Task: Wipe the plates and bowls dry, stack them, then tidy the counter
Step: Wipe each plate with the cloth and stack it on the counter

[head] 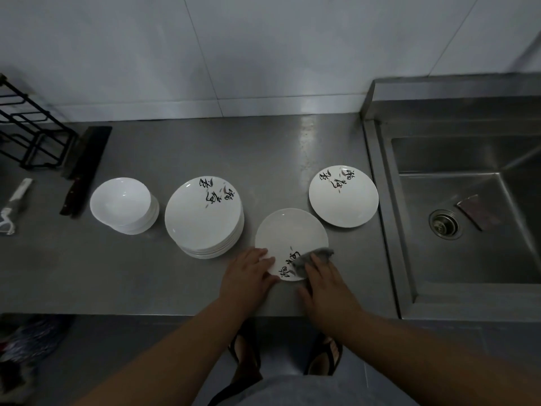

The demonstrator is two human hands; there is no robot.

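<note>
everything here is placed off the sink (384, 218). the plate (289, 235) being wiped lies flat on the counter (205, 148), a little left of the sink's rim and close to the counter's front edge, with only a thin strip of bare steel in front of it. a lone plate (343, 197) sits further back, just beside the sink rim, near the wiped one but not touching it. further left of the sink comes the plate stack (202, 212), a narrow gap away from the plate, then the bowl stack (123, 203) just beside it. furthest from the sink are a knife (85, 168) and a black rack (29, 133). lots of open counter behind the stacks up to the wall.

both forearms reach in from the front edge. left hand (248, 273) has fairly straight fingers laid over the plate's near-left rim, holding it down. right hand (325, 279) is palm down with fingers bunched around a grey cloth (317, 254), pressing it onto the plate's near-right part.
</note>
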